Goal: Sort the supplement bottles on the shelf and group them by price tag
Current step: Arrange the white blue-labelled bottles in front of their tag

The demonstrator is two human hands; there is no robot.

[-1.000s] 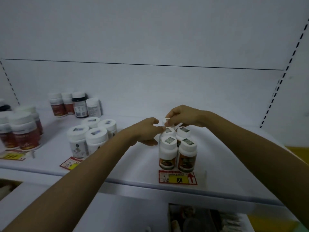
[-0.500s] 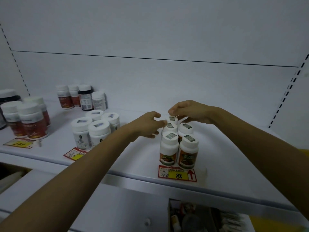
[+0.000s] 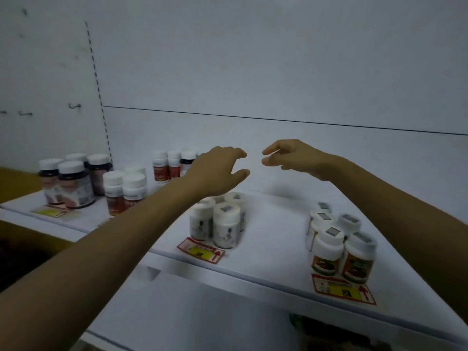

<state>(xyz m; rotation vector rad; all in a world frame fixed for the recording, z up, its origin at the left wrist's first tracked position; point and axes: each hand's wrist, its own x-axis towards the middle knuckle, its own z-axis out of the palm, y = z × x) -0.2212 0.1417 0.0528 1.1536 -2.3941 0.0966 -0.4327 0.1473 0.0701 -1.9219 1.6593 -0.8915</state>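
Head view: both bare hands hang in the air above the white shelf (image 3: 273, 224), near each other but apart, over its back part. Left hand (image 3: 217, 171) has its fingers (image 3: 238, 152) loosely curved with the thumb spread away, grasping nothing; right hand (image 3: 296, 158) is likewise released, fingers (image 3: 272, 149) softly bent toward the left hand, holding nothing. Neither touches a bottle. The supplement bottles (image 3: 358, 259) stand on the shelf in clusters. At the right front, orange-label bottles (image 3: 329, 249) with white caps are packed tight, with a red-and-yellow price tag (image 3: 343, 290) lying flat just in front. In the middle, below the left hand, white bottles (image 3: 225, 224) stand touching one another, a second price tag (image 3: 201, 250) at their foot. Farther left are red-label bottles (image 3: 125, 191), then dark bottles (image 3: 71, 183) near the shelf end with a third price tag (image 3: 50, 211) before them. A small row of bottles (image 3: 167, 164) stands at the back wall, partly hidden by the left wrist. Labels are too blurred to read
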